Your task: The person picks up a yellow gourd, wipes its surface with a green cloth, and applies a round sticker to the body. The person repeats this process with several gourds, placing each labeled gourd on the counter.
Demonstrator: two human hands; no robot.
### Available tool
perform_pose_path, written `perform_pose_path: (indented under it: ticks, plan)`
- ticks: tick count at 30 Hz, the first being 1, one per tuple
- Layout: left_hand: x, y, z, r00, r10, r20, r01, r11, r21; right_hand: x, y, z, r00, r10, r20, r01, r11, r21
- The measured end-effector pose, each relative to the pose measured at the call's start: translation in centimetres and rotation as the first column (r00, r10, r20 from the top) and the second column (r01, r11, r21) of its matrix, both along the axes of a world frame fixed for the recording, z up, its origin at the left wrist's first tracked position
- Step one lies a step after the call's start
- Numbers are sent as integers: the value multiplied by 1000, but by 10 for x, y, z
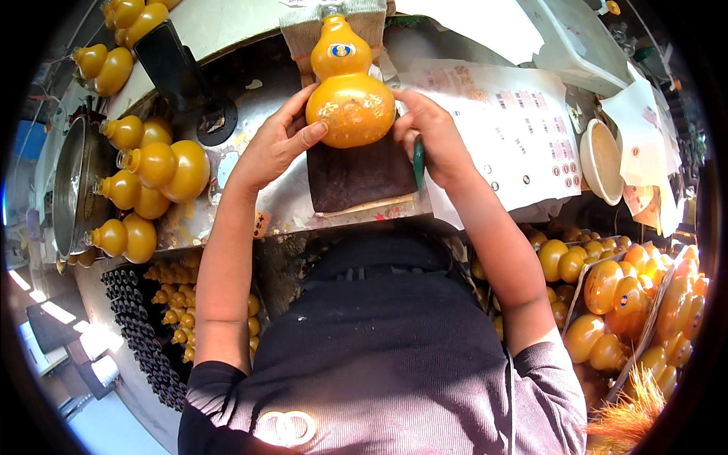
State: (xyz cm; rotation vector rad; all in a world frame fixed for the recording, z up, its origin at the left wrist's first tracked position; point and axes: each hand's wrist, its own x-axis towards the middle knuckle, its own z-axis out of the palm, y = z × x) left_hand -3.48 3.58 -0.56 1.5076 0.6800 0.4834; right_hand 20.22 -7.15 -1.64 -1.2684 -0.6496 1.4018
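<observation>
Upright in front of me is a yellow-orange gourd-shaped bottle [353, 117]. It has a narrow clear neck, a blue oval sticker on its upper bulb and gold patterning on its lower bulb. Its base rests over a dark cloth pad [353, 178]. My left hand [280, 140] is curved round the bottle's left side, thumb in front. At the right side, my right hand [436, 136] touches the lower bulb with its fingertips. A slim green tool [418, 163] is tucked in its curled fingers and points down; its exact kind cannot be made out.
Sticker sheets [516, 144] cover the worktop on the right, beside a white oval bowl [602, 161]. A phone [171, 68] stands on a round base at the left. More gourd bottles [155, 171] cluster near a metal pan [73, 182]. Crated gourds [618, 296] sit lower right.
</observation>
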Motion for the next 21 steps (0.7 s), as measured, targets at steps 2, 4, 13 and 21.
perform_pose_path:
  ticks: [2,4,13,21]
  plan:
    - [2,4,1,1000,26,-7,-25,997,73,3,-6,1,946,-144,-292,138,990,-38]
    - [3,3,0,998,51,-34,-47,992,116,-9,-22,25,789,-224,-572,256,966,-25]
    - [20,-8,3,996,86,-20,-82,985,152,-66,-31,26,636,-366,680,-45,862,505]
    - [22,-8,6,998,41,-38,-34,984,175,-53,-36,1,819,-373,436,193,895,402]
